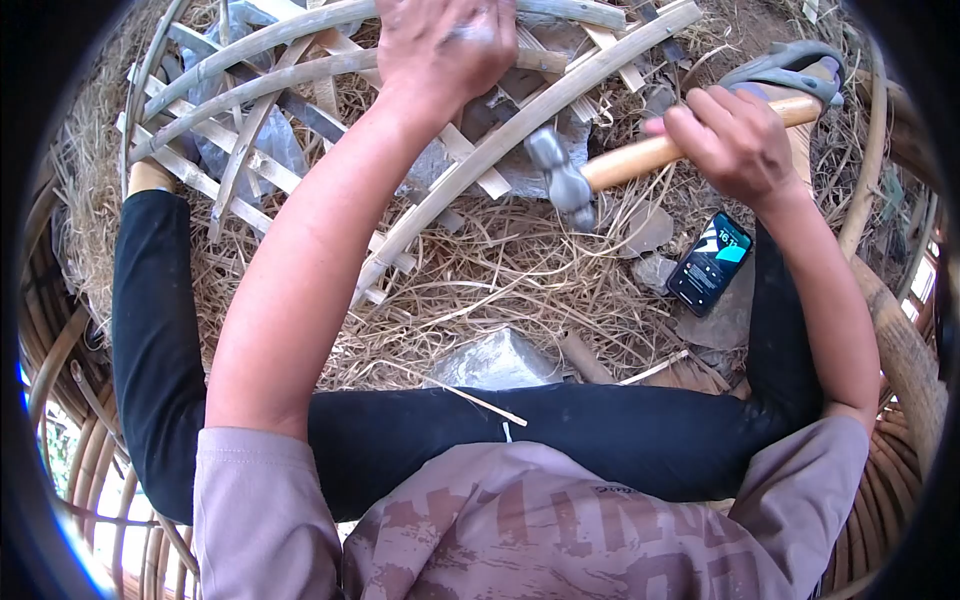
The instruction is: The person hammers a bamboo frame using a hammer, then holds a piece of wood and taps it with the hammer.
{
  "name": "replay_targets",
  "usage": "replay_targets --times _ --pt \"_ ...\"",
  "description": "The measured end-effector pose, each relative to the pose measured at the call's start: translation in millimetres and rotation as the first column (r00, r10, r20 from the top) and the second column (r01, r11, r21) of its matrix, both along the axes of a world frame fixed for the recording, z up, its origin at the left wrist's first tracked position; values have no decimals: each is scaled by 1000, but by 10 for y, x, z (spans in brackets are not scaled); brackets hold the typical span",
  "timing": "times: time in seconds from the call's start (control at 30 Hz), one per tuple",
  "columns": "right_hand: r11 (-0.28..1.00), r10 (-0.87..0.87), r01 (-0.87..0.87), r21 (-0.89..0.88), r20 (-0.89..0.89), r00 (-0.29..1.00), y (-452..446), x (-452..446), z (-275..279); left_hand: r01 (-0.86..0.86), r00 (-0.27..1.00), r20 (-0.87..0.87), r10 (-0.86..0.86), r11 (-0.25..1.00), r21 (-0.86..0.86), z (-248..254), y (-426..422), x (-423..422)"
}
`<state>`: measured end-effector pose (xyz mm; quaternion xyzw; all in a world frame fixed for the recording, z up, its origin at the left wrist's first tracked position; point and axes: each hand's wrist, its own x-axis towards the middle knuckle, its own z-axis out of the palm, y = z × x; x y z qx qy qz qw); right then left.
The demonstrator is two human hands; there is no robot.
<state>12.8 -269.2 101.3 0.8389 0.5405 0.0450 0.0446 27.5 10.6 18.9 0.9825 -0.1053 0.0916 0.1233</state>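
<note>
My right hand (730, 140) is wrapped round the wooden handle of a hammer (640, 163), whose metal head points to the left above the straw. At the top edge, my left hand (445, 45) is curled over a bamboo frame (270, 92) made of curved poles crossed by flat strips. Its fingertips are hidden, so what it grips cannot be made out. A straight bamboo pole (520, 125) slants between the left hand and the hammer head, which is close to it but looks apart.
Dry straw (480, 265) covers the ground. A lit phone (710, 262) lies below my right hand. A grey block (497, 360) is near my dark-trousered legs (540, 430). A sandalled foot (800, 80) is at upper right, and curved cane (890, 350) stands along the right side.
</note>
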Motion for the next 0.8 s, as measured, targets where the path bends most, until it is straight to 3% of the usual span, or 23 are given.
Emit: replay_targets --times 0.07,0.13,0.2,0.3,0.33,0.37,0.43,0.53,0.63,0.73,0.8 --pt "989 -133 136 -54 62 989 -43 -1 -139 -6 999 32 7 999 -53 -27 -1 0" --pt "998 -27 31 -59 63 998 -42 -1 -85 -16 995 98 30 990 -141 -51 35 -17" --pt "997 82 -82 -6 7 997 31 -2 24 -14 998 57 22 990 -137 -46 53 2" --pt "1000 19 -19 -20 -41 999 29 -71 -35 -42 999 -17 40 985 -166 -46 38 -10" --pt "985 -155 156 -72 20 988 22 -114 -113 -55 998 -44 48 982 -179 -47 30 -20" --pt "982 -182 184 -40 58 982 30 -66 -122 -47 999 -23 44 985 -168 -52 29 -19" --pt "998 -33 35 -51 46 998 50 -23 -8 -36 999 16 39 989 -145 -40 35 -13" --pt "999 4 -5 -47 -37 999 57 -50 10 -41 983 -184 16 990 -132 51 43 -15" --pt "991 -119 124 -58 78 990 -9 -19 -72 4 999 -48 -5 1000 -16 20 -9 -7" --pt "999 -2 4 -35 54 999 17 -43 13 1 1000 -8 -1 1000 -18 -9 15 -18" --pt "998 -57 57 3 48 997 16 -51 -8 4 999 -33 -5 1000 -6 27 -4 -3"
